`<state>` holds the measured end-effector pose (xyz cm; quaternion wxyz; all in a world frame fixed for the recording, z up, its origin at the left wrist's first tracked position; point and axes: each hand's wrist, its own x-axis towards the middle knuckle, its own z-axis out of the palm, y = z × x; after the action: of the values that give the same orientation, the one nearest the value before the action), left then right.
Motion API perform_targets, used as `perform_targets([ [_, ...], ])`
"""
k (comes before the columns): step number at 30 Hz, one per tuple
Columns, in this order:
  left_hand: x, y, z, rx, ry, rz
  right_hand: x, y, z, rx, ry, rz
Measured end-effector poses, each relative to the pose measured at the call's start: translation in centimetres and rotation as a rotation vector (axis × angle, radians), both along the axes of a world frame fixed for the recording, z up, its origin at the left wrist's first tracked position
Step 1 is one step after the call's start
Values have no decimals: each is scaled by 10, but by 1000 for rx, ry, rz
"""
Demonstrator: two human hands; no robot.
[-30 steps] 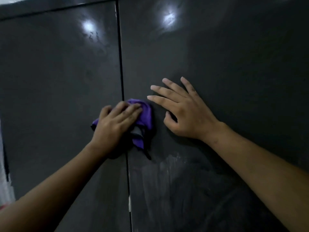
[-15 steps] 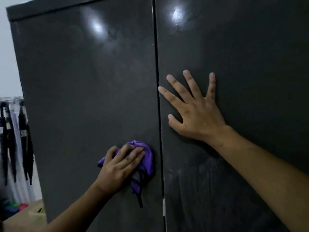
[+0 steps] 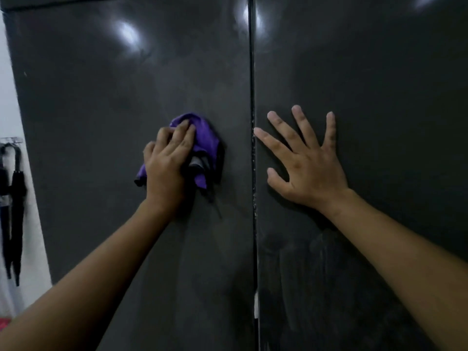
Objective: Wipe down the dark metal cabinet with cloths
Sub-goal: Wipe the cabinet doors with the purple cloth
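The dark metal cabinet [image 3: 101,84] fills the view, with a vertical seam [image 3: 252,97] between its two doors. My left hand [image 3: 167,168] presses a bunched purple cloth [image 3: 205,138] against the left door, a little left of the seam. My right hand [image 3: 306,160] lies flat on the right door with fingers spread, its index fingertip close to the seam. Pale wipe streaks [image 3: 304,262] show on the right door below that hand.
A white wall [image 3: 10,110] borders the cabinet's left edge. Dark folded umbrellas [image 3: 12,203] hang on it at lower left. Something pink [image 3: 3,323] sits at the bottom left corner. Light glare [image 3: 128,34] spots the upper left door.
My left hand has carried the cloth from the seam onto the left door, dipping down and then coming back up. My right hand has stayed flat on the right door, fingers spreading wider.
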<state>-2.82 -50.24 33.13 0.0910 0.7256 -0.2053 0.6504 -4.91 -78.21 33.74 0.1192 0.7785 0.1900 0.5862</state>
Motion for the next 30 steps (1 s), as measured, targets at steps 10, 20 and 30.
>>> perform_targets([
  [10,1,-18,-115,639,34,-27,-3,1,2,16,69,5],
  [20,-17,-46,-100,469,194,-106,-41,1,24,18,382,-17],
  [30,-21,-138,-63,405,241,-92,-66,-73,34,156,302,-144],
])
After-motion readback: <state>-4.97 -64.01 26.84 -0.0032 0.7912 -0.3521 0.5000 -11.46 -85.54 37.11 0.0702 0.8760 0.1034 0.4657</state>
